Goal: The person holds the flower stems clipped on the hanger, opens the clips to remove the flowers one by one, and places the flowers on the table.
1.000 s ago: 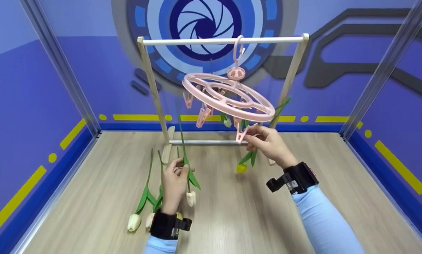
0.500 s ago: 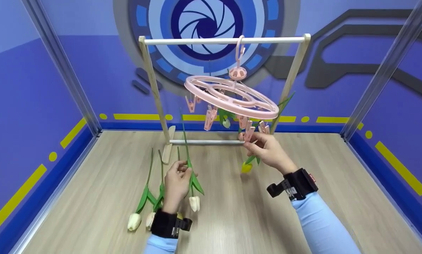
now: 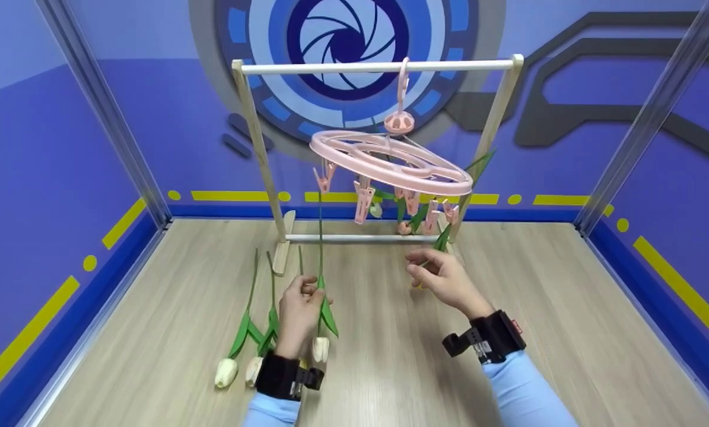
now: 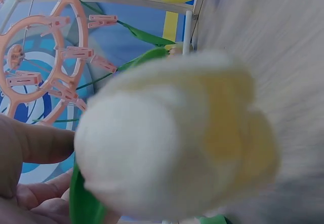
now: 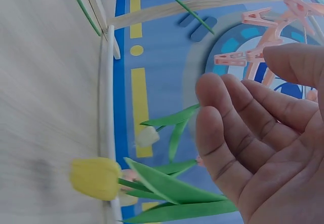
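Observation:
My left hand [image 3: 299, 308] pinches the green stem of a white artificial tulip [image 3: 320, 350], whose bloom hangs downward. That bloom [image 4: 162, 138] fills much of the left wrist view. My right hand [image 3: 443, 281] holds nothing; its fingers [image 5: 212, 138] are loosely bent, just below the clips. Above it a round pink clip hanger [image 3: 390, 173] hangs tilted, lower on the right, with several pink clips [image 3: 363, 201] dangling. A yellow tulip [image 5: 95, 178] hangs upside down near the right hand, mostly hidden behind it in the head view. A white tulip [image 5: 148, 136] hangs farther back.
The hanger's hook sits on the white top bar [image 3: 330, 68] of a wooden-post stand. More tulips, including a white tulip [image 3: 226, 373], lie on the wooden table [image 3: 152, 332] left of the left hand. Blue printed walls [image 3: 657, 196] enclose the table.
My right hand has left a pink clip and moved down. The hanger has turned, its clips shifting right. My left hand, still holding the white tulip, has moved slightly right.

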A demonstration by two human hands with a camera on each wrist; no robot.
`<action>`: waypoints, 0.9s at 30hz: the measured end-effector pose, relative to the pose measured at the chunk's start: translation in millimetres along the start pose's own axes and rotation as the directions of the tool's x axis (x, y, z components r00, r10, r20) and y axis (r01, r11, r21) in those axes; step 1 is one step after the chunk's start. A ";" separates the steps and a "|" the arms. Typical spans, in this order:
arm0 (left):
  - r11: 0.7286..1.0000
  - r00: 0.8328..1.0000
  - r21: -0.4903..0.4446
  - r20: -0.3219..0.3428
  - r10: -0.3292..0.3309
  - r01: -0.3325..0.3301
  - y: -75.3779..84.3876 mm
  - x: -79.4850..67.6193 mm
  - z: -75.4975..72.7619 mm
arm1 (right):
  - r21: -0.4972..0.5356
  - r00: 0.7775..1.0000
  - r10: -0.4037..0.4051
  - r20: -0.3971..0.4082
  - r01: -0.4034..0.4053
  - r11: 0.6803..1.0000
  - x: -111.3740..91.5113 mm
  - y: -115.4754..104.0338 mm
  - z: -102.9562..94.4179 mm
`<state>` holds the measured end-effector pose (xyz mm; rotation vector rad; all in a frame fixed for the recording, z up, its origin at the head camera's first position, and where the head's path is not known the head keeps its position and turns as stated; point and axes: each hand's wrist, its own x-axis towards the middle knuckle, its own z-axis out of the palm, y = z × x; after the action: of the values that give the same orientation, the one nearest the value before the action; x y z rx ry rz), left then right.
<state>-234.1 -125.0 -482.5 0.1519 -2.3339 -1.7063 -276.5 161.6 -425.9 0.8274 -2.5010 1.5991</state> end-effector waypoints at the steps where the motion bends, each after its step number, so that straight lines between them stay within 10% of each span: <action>1: 1.000 1.000 0.002 0.003 -0.003 0.003 -0.3 -0.1 0.2 | 0.003 1.000 0.003 -0.005 -0.003 1.000 -2.2 1.7 2.0; 27: 0.983 1.000 0.182 -0.012 -0.029 0.030 -18.4 -2.5 12.4 | 0.113 0.988 0.151 -0.012 -0.149 0.982 -39.7 46.5 49.6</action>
<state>-236.0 -118.6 -503.8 0.2280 -2.4911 -1.4984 -252.8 149.9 -500.0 0.6428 -2.5339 1.7989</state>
